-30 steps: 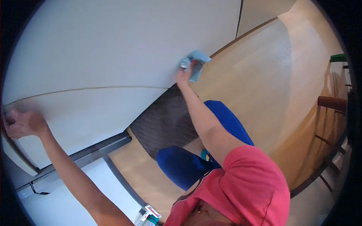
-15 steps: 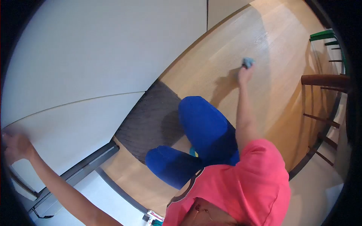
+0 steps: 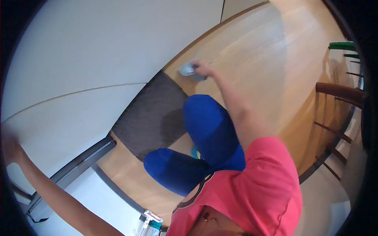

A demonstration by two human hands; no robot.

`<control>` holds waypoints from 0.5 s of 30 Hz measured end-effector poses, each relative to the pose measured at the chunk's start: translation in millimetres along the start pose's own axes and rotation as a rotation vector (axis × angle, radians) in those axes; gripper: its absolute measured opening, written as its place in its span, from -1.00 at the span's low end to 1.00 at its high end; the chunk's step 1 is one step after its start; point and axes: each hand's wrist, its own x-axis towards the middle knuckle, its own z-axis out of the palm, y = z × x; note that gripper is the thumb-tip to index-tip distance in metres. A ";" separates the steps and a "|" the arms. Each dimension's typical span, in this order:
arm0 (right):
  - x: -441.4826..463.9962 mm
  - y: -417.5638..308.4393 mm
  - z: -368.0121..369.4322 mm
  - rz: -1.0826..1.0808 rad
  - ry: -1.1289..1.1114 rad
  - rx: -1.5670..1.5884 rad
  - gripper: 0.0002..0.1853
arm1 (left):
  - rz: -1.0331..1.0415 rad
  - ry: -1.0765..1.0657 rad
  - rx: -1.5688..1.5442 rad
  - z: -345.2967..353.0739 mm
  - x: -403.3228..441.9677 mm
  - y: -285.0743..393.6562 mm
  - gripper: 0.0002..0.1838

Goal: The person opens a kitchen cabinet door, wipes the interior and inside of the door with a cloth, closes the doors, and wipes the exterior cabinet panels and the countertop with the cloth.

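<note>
My right hand [image 3: 204, 69] is closed on a light blue-grey cloth [image 3: 186, 69], low over the wooden floor [image 3: 244, 55] close to the base of the white cabinet. The cloth is blurred by motion, and part of it spreads out past the fingers. At the far left, my left hand [image 3: 11, 149] is against or close beside the white cabinet front [image 3: 67, 129]. Its fingers are smeared and partly lost in the dark image edge, so their grip does not show.
A dark grey mat [image 3: 147, 114] lies between the cabinet and my bent knees [image 3: 206, 122]. At right stand a brown wooden chair [image 3: 340, 93] and a green chair [image 3: 341, 46]. A white-headed tool [image 3: 152, 215] and a teal object [image 3: 154, 228] are at the bottom.
My right hand has swept left across the floor with the cloth, from out on the boards to near the cabinet. The left hand stays at the far left and the view has shifted slightly.
</note>
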 end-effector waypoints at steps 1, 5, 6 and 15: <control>-6.2 -33.1 12.8 0.081 -0.061 0.272 -0.60 | -0.013 -0.022 -0.015 -0.3 3.0 -1.7 -0.30; -21.1 -113.9 14.7 -0.042 0.424 0.962 -0.65 | 0.533 0.179 -0.454 53.2 24.5 -92.9 -0.36; -27.4 -129.7 -8.0 -0.063 0.421 1.185 -0.66 | 0.643 0.199 -0.363 66.0 33.7 -110.9 -0.47; -150.7 -384.6 -228.0 -0.984 1.195 0.517 -0.72 | 0.487 0.237 -0.372 34.4 11.7 -70.8 -0.60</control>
